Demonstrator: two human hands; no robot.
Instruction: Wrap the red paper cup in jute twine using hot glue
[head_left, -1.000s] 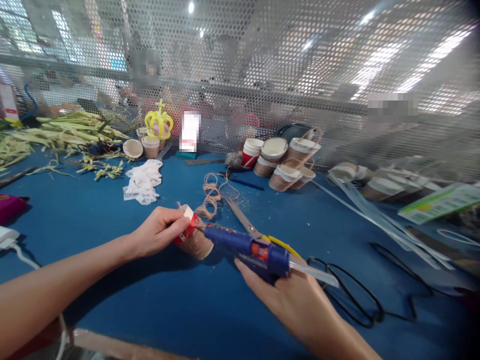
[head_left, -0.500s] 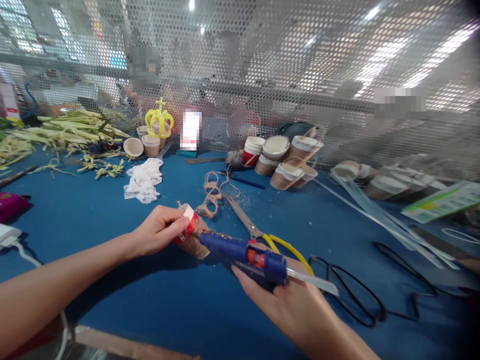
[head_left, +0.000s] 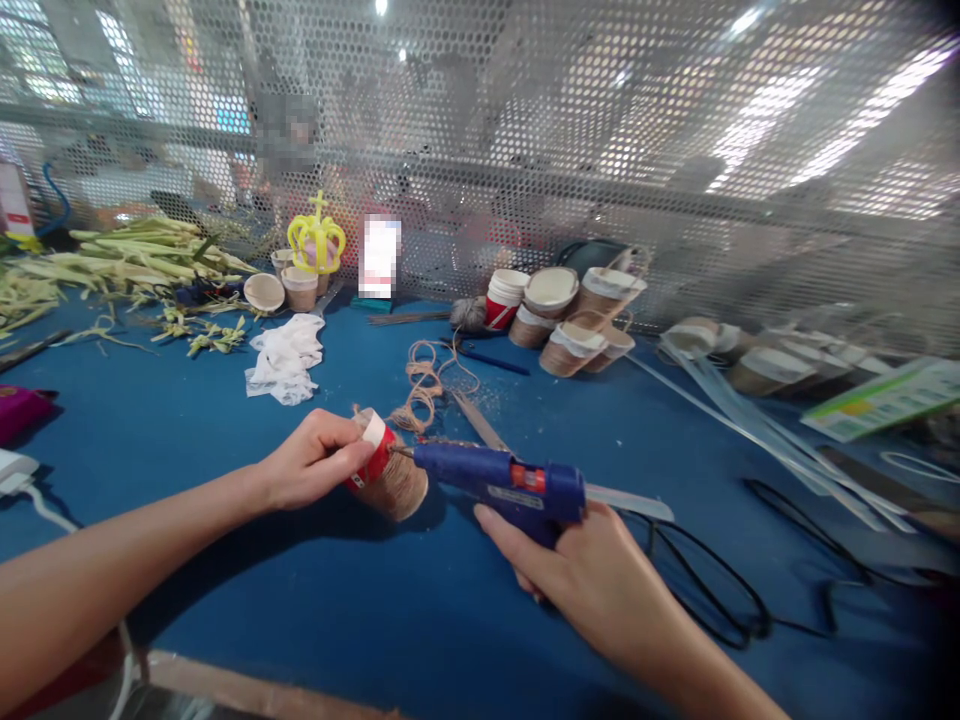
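Observation:
A paper cup [head_left: 401, 483], red and white near its rim and wrapped in brown twine lower down, lies tilted in my left hand [head_left: 319, 460], whose fingers are closed on the rim end. My right hand [head_left: 577, 560] is wrapped round the handle of a blue glue gun [head_left: 480, 470] with a clear glue stick out of its back. The gun's nozzle points left and meets the cup where red paper borders the twine. Loose twine [head_left: 421, 385] trails behind the cup. Scissors [head_left: 480, 420] lie partly hidden behind the gun.
Twine-wrapped cups [head_left: 574, 345] stand at the back, beside a red and white cup stack [head_left: 506, 298]. A white cloth [head_left: 285, 358], a yellow crown [head_left: 317, 243] and husks [head_left: 135, 255] are at the left. Clear sticks [head_left: 757, 430] and a black cable [head_left: 720, 570] lie at the right.
The glue gun has swung to a flatter angle and shifted slightly right, covering the scissors' yellow handles. More of the cup's twine-wrapped part shows.

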